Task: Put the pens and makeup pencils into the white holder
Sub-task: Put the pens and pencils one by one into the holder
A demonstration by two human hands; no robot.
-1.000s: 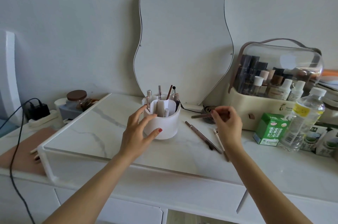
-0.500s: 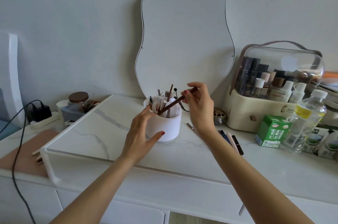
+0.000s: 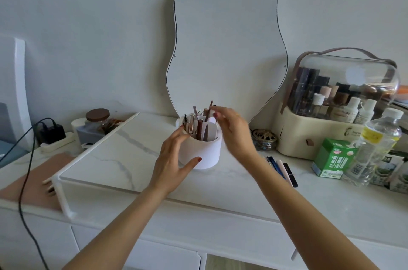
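White holder (image 3: 204,155) cupped by left hand (image 3: 171,162); right hand (image 3: 235,131) fingers apart, blurred (carton (image 3: 332,158) print unreadable).

A home dressing table: a wavy-edged mirror (image 3: 225,49) leans against the far wall on a white marble-look top (image 3: 123,159) with drawers below, and at the right a clear-lidded cosmetics case (image 3: 340,104) full of bottles stands beside a water bottle (image 3: 375,148).
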